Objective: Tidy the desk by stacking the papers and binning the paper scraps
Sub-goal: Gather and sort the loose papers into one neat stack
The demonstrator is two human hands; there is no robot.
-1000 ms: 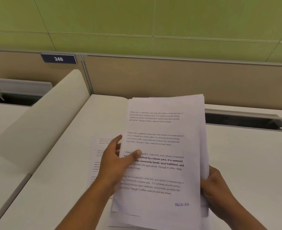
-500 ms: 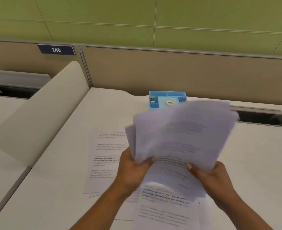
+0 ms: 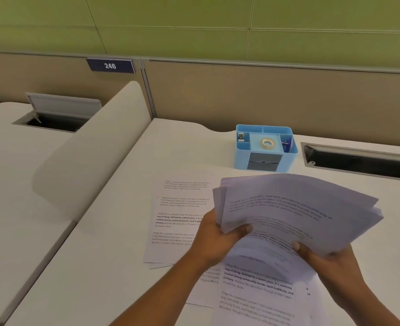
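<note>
A fanned bundle of printed white papers (image 3: 295, 215) is held above the desk, its sheets slanting up to the right. My left hand (image 3: 218, 238) grips the bundle's left edge, thumb on top. My right hand (image 3: 328, 260) grips its lower right edge. More printed sheets (image 3: 177, 220) lie flat on the white desk (image 3: 114, 231) to the left of the hands, and others (image 3: 258, 297) lie under and in front of them. No paper scraps or bin show in this view.
A blue desk organiser (image 3: 265, 149) holding a tape roll stands behind the papers. An open cable tray slot (image 3: 363, 163) runs at the back right. A rounded white divider (image 3: 88, 156) bounds the desk on the left, with a neighbouring desk beyond.
The bundle has tipped from upright facing me to a low, fanned slant. Both hands moved to its near edge. The view dropped, showing the organiser and the sheets on the desk.
</note>
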